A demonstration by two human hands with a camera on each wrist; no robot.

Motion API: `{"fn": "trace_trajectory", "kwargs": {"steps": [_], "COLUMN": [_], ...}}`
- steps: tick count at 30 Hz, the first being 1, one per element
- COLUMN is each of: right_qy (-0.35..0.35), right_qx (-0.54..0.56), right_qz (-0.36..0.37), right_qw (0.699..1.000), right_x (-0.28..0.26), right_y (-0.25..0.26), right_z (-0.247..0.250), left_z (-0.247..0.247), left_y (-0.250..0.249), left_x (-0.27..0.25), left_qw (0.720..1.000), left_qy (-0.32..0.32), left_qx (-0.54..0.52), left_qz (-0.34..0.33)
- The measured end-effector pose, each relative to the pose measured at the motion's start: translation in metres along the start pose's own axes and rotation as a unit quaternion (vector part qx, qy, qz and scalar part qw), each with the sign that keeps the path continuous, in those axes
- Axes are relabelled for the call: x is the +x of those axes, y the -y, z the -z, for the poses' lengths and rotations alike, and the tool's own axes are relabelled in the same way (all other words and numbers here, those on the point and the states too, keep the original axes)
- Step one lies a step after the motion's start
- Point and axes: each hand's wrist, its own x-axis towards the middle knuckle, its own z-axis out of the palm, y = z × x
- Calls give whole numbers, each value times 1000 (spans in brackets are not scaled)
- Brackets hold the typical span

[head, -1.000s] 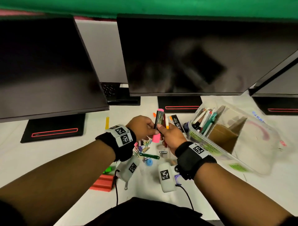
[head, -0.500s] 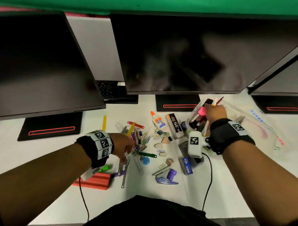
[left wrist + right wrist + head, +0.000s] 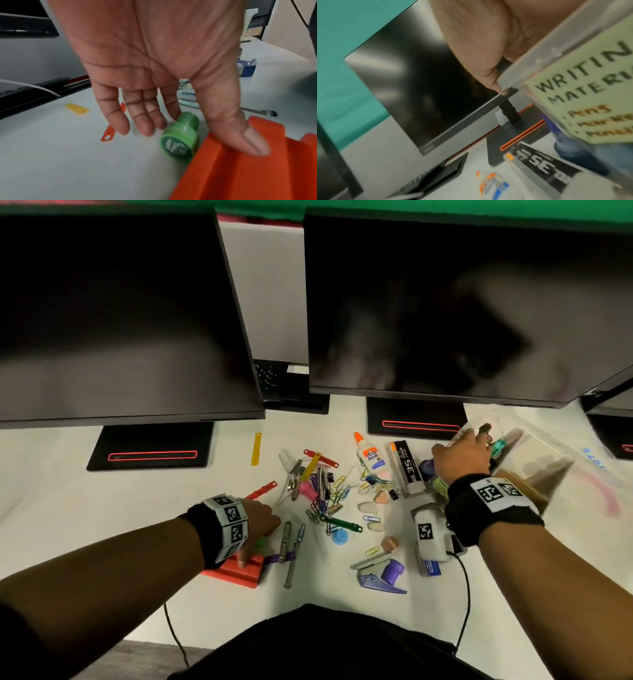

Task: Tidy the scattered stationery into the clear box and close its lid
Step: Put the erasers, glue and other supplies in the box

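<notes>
The clear box (image 3: 548, 460) lies tilted at the right, with pens (image 3: 500, 445) inside and a "WRITING MATERIALS" label (image 3: 590, 88) on its wall. My right hand (image 3: 462, 453) reaches over its near end; the thumb (image 3: 479, 54) lies against the box rim (image 3: 539, 54) and the fingers stretch in over the pens, with nothing seen in them. My left hand (image 3: 260, 525) is low at the left, open, palm down. Its fingertips (image 3: 173, 115) touch a green round stamp (image 3: 180, 136) that lies on its side beside an orange ridged block (image 3: 240, 169).
Scattered on the white desk: a heap of paper clips (image 3: 325, 494), a glue bottle (image 3: 370, 455), a black staples box (image 3: 407, 467), a green fastener (image 3: 342, 523), a purple staple remover (image 3: 380, 577), a yellow strip (image 3: 256, 448). Monitors and their stands (image 3: 416, 419) stand behind.
My right hand carried the pink highlighter from the middle to the box and no longer shows it. My left hand dropped left and toward me, onto the green stamp.
</notes>
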Motion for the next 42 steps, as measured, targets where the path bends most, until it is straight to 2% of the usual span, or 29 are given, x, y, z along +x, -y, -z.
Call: {"fn": "trace_trajectory", "kwargs": {"steps": [3,6,12,17,25,28,30,31,33,36,39,42], "right_qy": [18,43,89,115,116,55,-19,-33,8,73,83,101], "right_qx": [-28,-24,-41,-59,53,81,78,78,55,-46,-129,-181], "right_qz": [-3,7,75,141,118,156,215,244,288,315,295,234], "right_qw": [999,999,992,981,985,983,973,966,956,945,943,950], "right_x": [-7,-6,-15,-21,-14,-28,-44,-52,-66,-78,-86,-87], "right_y": [-1,-2,7,13,0,-5,-9,-11,-18,-32,-47,-60], "right_z": [-4,-6,-6,-7,1,17,31,36,39,28,18,8], "left_z": [-3,0,16,25,22,22,26,30,40,63,91,124], "left_y": [1,7,14,10,4,1,1,0,-3,-13,-29,-53], "left_x": [2,3,16,28,34,30,28,27,27,27,27,25], "left_qw": [1000,999,991,987,967,955,946,945,945,940,930,909], "left_qy": [3,-28,-96,-116,-165,-200,-221,-229,-248,-282,-311,-361], "left_qx": [-8,-41,-93,-114,-194,-220,-236,-232,-211,-191,-187,-183], "left_qz": [2,6,22,5,4,-6,-15,-14,-11,-30,-57,-98]}}
